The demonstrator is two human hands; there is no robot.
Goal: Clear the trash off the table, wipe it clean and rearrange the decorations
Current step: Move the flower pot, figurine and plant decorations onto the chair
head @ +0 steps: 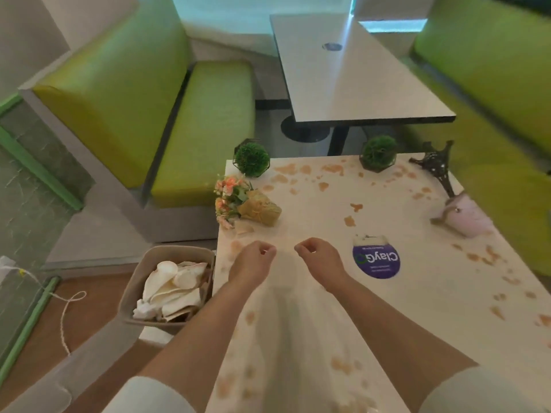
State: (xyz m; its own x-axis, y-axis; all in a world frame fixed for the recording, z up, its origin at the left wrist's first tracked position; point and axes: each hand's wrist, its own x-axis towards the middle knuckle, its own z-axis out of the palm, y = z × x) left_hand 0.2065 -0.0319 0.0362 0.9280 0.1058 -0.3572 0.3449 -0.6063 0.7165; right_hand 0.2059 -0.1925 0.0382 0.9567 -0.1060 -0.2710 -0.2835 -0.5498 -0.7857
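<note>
White table [313,204] with orange-brown stains; purple round sticker [376,257]; green benches [202,129]; pink-orange flowers [229,189] at ten o'clock

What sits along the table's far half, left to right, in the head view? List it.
Flower bouquet → left green ball plant → right green ball plant → Eiffel Tower model → tipped pink cup.

The pink cup [465,217] is motion-blurred; sticker [376,257] small print unreadable.

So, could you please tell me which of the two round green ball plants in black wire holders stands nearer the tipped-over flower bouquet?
The left green ball plant, at the white table's far left corner, just behind the bouquet; the right one stands near the dark tower model.
</note>
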